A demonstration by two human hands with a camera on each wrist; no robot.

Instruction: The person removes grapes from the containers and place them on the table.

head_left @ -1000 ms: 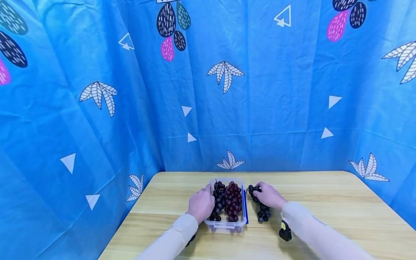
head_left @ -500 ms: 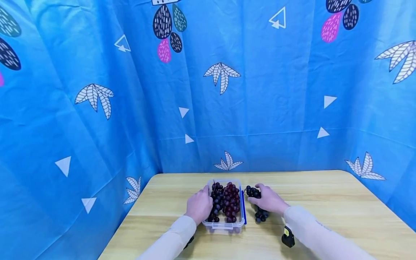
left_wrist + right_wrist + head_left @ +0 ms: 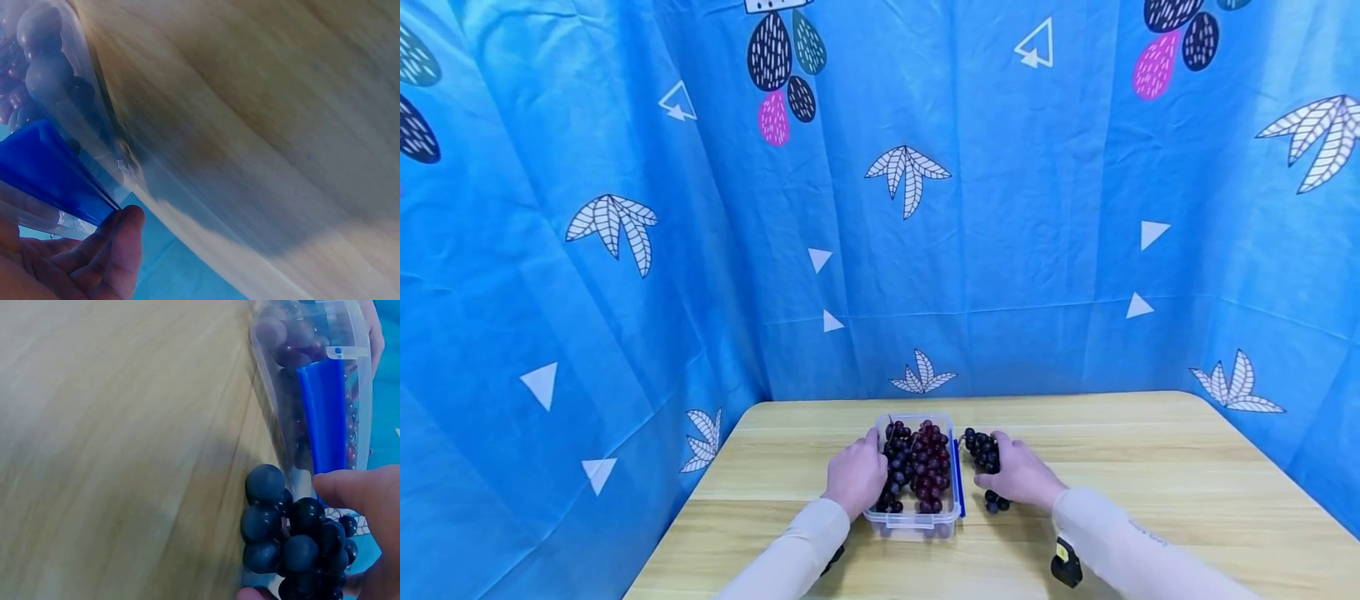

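Observation:
A clear plastic container with blue side latches holds bunches of dark purple grapes and reddish grapes. My left hand grips its left side; in the left wrist view, curled fingers touch the lower end of a blue latch. Just right of the container, a bunch of black grapes lies on the table. My right hand is around this bunch, covering its middle. In the right wrist view the thumb is above the grapes, and a fingertip shows at their lower edge.
The wooden table has rounded far corners. Behind and beside it hangs a blue patterned curtain. A black device is worn at the right wrist. The latch on the container's right side hangs down.
My right hand has shifted over the black grapes, slightly toward the near end, uncovering more of the far end. My left hand stays on the container. The head view has turned slightly right.

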